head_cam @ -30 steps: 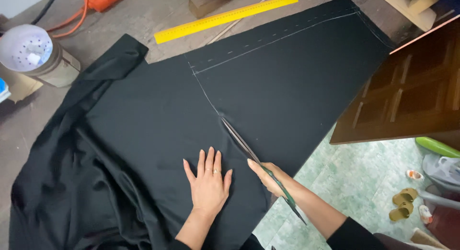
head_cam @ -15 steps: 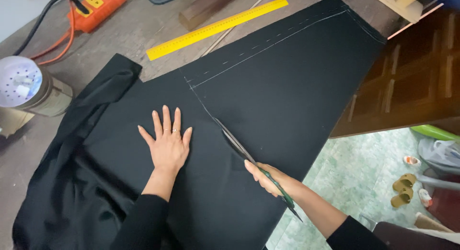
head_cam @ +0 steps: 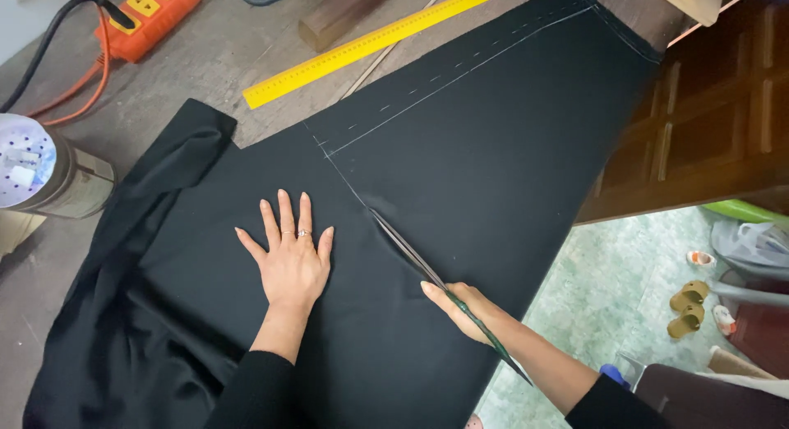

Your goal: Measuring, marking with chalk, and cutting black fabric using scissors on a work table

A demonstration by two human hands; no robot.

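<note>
your left hand lies flat on the black cloth, palm down, all fingers spread and pointing away from you, gripping nothing. 2 rings show on its fingers. your right hand is closed around the handles of the shears, near the cloth's edge closest to you. the blades run up and to the left from that hand, lying along a chalk line drawn on the cloth, with the tips just right of your left hand's fingertips. whether the blades are parted or closed, you cannot tell from here.

the cloth covers most of the grey table. its left part is bunched and folded, and its right part lies smooth and reaches the table's far right corner. a second chalk line, with a dashed line beside it, runs from the first line's far end toward that corner.

beyond the cloth lies a yellow ruler, with a wood block just past it. an orange power strip sits at the far left, and a round metal can stands at the table's left edge. a dark wooden cabinet stands to the right, with sandals on the green floor below.
</note>
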